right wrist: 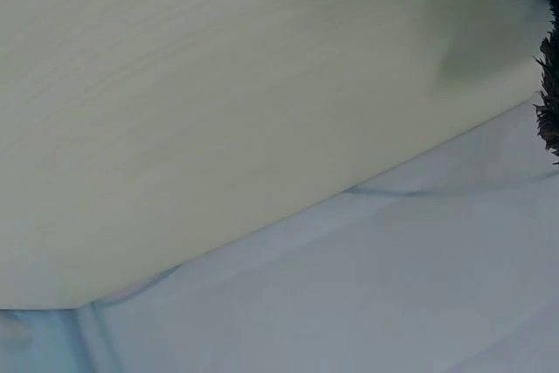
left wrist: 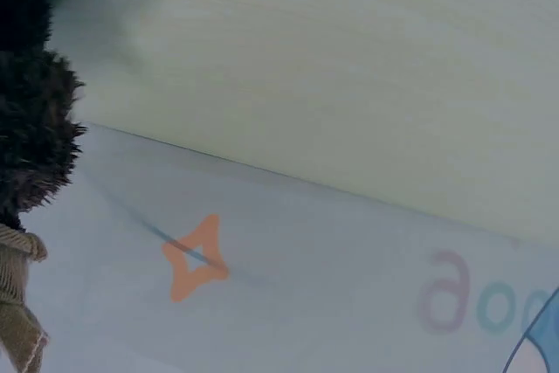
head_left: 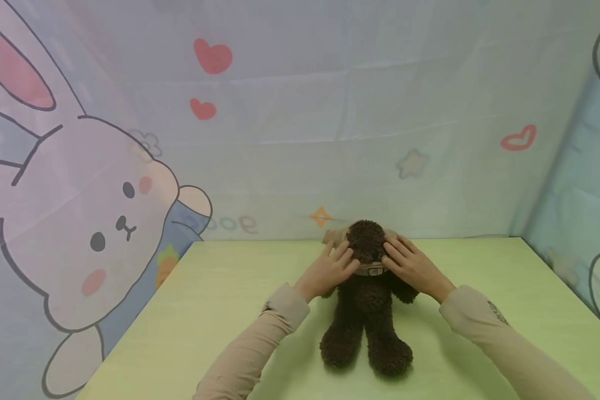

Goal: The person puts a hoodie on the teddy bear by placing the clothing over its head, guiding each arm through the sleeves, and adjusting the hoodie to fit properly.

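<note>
A dark brown plush toy [head_left: 365,300] is at the middle of the table, its two legs pointing toward me. Round its head is a beige knitted band [head_left: 365,270] with a small label at the front, and more beige cloth shows behind the head. My left hand [head_left: 328,269] rests on the left side of the head and band, fingers nearly straight. On the opposite side, my right hand [head_left: 412,265] touches the head and band with extended fingers. The left wrist view catches dark fur [left wrist: 39,128] and ribbed beige cloth [left wrist: 16,277] at its edge.
The pale green-yellow table [head_left: 220,300] ends at a back edge close behind the toy. A hanging cloth backdrop [head_left: 290,111] with hearts, a star and a large rabbit rises behind and along the left. Another printed cloth [head_left: 580,194] hangs on the right.
</note>
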A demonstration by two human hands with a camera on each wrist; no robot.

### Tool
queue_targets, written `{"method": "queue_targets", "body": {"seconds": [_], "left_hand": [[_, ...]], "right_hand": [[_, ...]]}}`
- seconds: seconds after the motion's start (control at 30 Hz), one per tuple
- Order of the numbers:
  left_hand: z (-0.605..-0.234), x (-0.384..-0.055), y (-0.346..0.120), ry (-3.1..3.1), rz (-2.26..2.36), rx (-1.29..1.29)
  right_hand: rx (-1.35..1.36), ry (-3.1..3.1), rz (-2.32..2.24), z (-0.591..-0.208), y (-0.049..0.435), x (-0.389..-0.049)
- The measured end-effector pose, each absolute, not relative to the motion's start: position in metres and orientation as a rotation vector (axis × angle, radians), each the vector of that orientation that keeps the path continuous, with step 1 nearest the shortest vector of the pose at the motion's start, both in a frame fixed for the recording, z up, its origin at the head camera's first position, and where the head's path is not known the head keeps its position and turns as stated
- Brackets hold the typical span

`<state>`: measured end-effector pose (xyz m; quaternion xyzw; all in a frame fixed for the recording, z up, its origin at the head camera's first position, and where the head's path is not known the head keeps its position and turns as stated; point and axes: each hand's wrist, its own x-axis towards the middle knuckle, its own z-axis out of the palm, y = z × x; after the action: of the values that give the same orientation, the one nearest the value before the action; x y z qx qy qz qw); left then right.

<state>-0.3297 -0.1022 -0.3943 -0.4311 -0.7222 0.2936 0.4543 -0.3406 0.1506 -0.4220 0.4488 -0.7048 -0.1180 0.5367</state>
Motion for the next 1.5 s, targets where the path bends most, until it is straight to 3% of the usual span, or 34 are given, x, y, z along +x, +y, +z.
{"method": "queue_targets", "body": {"seconds": [0.43, 0.8, 1.0, 1.5], "left_hand": [[-0.398, -0.342, -0.111, -1.708, 0.608, -1.14], [-0.374, -0.326, -0.113, -1.471, 0.721, -1.296], [-0.38, -0.32, -0.109, -1.397, 0.73, -1.303], [-0.401, -0.311, -0.1, -1.559, 0.854, -1.297]], "right_hand": [[1.112, -1.789, -0.201, -0.413, 0.151, -0.333], [1.263, -1.487, -0.258, -0.404, 0.164, -0.332], [1.307, -1.453, -0.315, -0.399, 0.166, -0.321], [1.238, -1.541, -0.334, -0.432, 0.16, -0.314]]}}
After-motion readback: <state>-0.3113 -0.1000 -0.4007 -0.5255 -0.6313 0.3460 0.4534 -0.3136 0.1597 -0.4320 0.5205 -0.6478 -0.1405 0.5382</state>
